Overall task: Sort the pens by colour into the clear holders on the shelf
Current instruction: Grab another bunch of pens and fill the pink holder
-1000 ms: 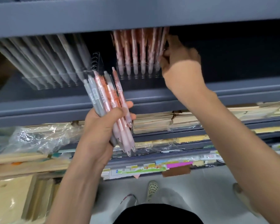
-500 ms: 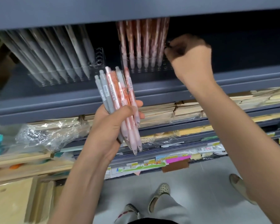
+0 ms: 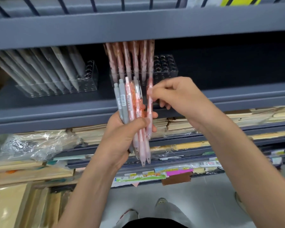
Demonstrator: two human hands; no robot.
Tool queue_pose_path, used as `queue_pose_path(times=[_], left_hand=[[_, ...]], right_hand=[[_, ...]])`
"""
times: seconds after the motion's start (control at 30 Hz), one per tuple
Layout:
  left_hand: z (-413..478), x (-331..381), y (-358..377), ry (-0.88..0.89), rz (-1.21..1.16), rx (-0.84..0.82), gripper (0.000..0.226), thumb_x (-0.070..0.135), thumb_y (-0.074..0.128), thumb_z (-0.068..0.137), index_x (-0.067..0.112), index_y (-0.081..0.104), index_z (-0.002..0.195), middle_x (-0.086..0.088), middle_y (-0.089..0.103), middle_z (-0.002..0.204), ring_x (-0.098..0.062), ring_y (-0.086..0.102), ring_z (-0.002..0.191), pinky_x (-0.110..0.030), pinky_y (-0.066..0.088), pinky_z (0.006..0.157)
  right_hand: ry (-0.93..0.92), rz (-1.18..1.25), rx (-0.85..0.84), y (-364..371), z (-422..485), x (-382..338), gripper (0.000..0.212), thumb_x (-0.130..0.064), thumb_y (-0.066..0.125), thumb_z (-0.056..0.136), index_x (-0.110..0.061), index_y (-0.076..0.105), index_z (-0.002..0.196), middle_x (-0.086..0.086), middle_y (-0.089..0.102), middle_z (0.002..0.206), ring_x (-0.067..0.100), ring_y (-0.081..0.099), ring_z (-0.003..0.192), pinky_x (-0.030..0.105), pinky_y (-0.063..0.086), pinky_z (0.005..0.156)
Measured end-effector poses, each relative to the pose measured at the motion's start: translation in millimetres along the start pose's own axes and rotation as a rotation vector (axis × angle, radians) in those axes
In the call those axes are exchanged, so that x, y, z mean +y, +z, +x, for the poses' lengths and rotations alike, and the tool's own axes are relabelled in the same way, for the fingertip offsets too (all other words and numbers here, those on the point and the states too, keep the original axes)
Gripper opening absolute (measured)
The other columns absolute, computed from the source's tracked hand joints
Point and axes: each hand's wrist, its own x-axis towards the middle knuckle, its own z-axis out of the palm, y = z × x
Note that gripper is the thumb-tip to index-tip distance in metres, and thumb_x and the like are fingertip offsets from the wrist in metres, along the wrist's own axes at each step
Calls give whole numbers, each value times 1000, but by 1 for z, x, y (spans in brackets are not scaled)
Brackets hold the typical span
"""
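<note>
My left hand (image 3: 122,139) grips a bundle of pens (image 3: 130,104), grey ones on the left and pink patterned ones on the right, in front of the shelf. My right hand (image 3: 176,94) pinches the top of one pink pen (image 3: 149,111) at the bundle's right edge. On the shelf behind stand two clear holders. The left holder (image 3: 89,81) is filled with grey pens (image 3: 44,69). The right holder (image 3: 164,68) has pink pens (image 3: 130,58) in its left half and empty holes on its right.
A dark grey shelf board (image 3: 138,27) overhangs the holders closely. The shelf's front lip (image 3: 56,116) runs just below them. Lower shelves hold stacked paper goods (image 3: 237,116), plastic-wrapped packs (image 3: 31,145) and colourful stationery (image 3: 155,175). My feet stand on grey floor (image 3: 204,203).
My right hand has come down from the pink holder to the bundle and now pinches a pink pen. The view has tilted, showing more of the holder's empty holes.
</note>
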Motion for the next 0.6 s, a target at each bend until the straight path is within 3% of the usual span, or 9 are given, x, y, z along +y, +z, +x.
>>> queue_pose_path(times=[0.13, 0.23, 0.33, 0.5, 0.6], left_hand=[[9, -3, 14, -5, -93, 69, 32, 1, 68, 79, 10, 63, 109, -11, 77, 98, -17, 68, 64, -27, 55, 58], [10, -4, 19, 32, -156, 111, 27, -2, 65, 86, 9, 59, 110, -8, 77, 90, -16, 63, 58, -26, 54, 56], [10, -3, 22, 70, -197, 153, 33, 5, 72, 79, 9, 58, 109, -5, 74, 84, -16, 59, 56, -27, 53, 55], [5, -3, 23, 90, -202, 194, 34, 16, 77, 75, 12, 60, 104, -2, 63, 77, -16, 57, 57, -28, 53, 56], [5, -1, 23, 105, -188, 173, 31, 17, 79, 76, 13, 60, 101, -4, 56, 78, -16, 55, 56, -27, 52, 56]], right_hand=[[10, 253, 129, -13, 6, 7, 20, -17, 54, 87, -10, 67, 73, 5, 69, 67, 16, 58, 58, 29, 46, 53], [-32, 494, 264, -25, 14, 12, 18, -11, 40, 94, -7, 53, 82, 13, 71, 66, 22, 59, 52, 27, 47, 46], [-151, 629, 387, -37, 23, 18, 14, -4, 37, 96, -12, 47, 93, 12, 71, 69, 25, 62, 56, 28, 49, 50], [-414, 632, 470, -47, 40, 23, 20, 5, 38, 95, -14, 42, 103, 11, 66, 85, 27, 64, 71, 35, 55, 68], [-457, 531, 495, -44, 51, 20, 24, 6, 39, 97, -17, 45, 100, 17, 61, 92, 27, 65, 78, 35, 56, 74]])
